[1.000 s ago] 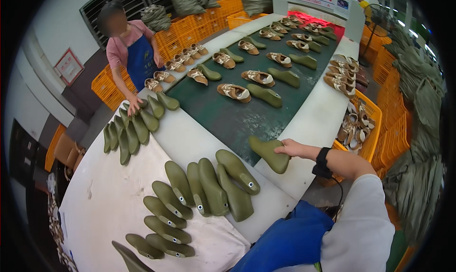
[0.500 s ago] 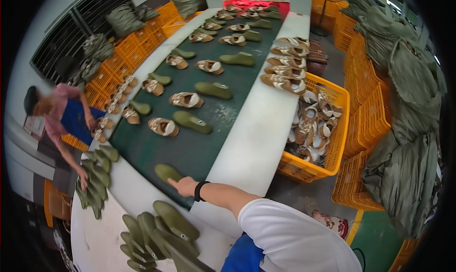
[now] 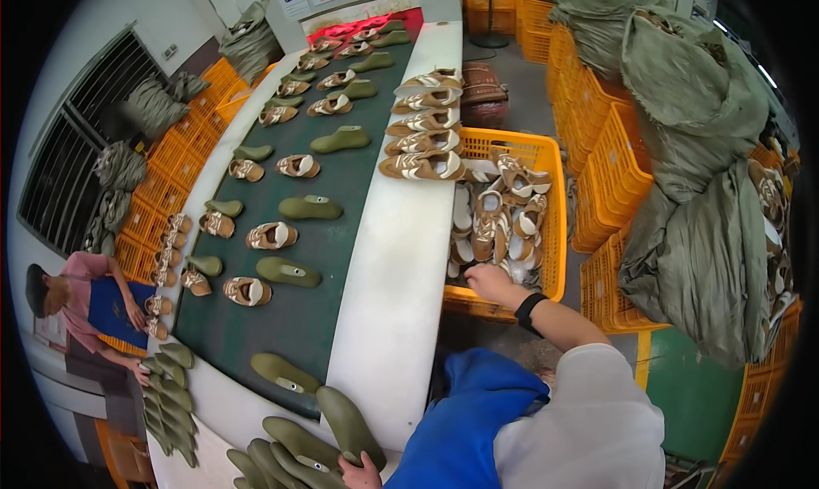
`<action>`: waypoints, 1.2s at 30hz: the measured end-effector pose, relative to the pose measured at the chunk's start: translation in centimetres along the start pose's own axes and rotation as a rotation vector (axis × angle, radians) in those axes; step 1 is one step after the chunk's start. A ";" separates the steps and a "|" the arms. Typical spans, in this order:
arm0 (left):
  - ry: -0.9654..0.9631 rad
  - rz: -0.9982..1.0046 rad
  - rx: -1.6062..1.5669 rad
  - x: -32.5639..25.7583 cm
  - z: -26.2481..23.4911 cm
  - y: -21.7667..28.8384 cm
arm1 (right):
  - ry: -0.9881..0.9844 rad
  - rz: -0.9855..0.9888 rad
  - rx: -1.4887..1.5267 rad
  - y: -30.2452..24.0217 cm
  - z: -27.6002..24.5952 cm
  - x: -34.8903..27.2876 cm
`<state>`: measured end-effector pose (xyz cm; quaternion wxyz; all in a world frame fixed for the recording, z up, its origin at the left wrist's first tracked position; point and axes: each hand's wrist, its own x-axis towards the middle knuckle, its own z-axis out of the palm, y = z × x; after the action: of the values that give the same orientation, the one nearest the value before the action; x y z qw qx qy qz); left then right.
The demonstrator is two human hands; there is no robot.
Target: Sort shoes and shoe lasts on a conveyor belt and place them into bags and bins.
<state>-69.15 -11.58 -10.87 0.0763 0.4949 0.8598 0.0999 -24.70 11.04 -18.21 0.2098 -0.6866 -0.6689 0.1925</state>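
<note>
Half a second ago, the right hand [image 3: 490, 282] was touching the long form [image 3: 286, 372] on the dark belt [image 3: 281, 323]. Now that form lies by itself near the belt's low end, left of the lower middle. The hand has gone over to the yellow crate [image 3: 557, 224], just right of the middle, and reaches over its near edge. It is by the brown and white shoes [image 3: 488, 226] inside, but I can't tell if its fingers have hold of one. The left hand [image 3: 363, 474] has come into sight at the bottom edge, near the middle. It touches the low end of a green form [image 3: 343, 416] by the bench [image 3: 384, 267]; I can't tell if it grips. At the lower left, another worker's hand [image 3: 138, 369] is still on a bunch of forms [image 3: 171, 395].
</note>
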 end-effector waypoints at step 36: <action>-0.336 0.711 -0.084 14.3 8.9 35.9 | -0.316 -0.475 0.095 -2.2 -4.9 32.7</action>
<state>-44.20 19.32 -11.10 0.1968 0.7677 0.6055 0.0728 -22.87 43.56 -12.31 0.1740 -0.4619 -0.8256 0.2736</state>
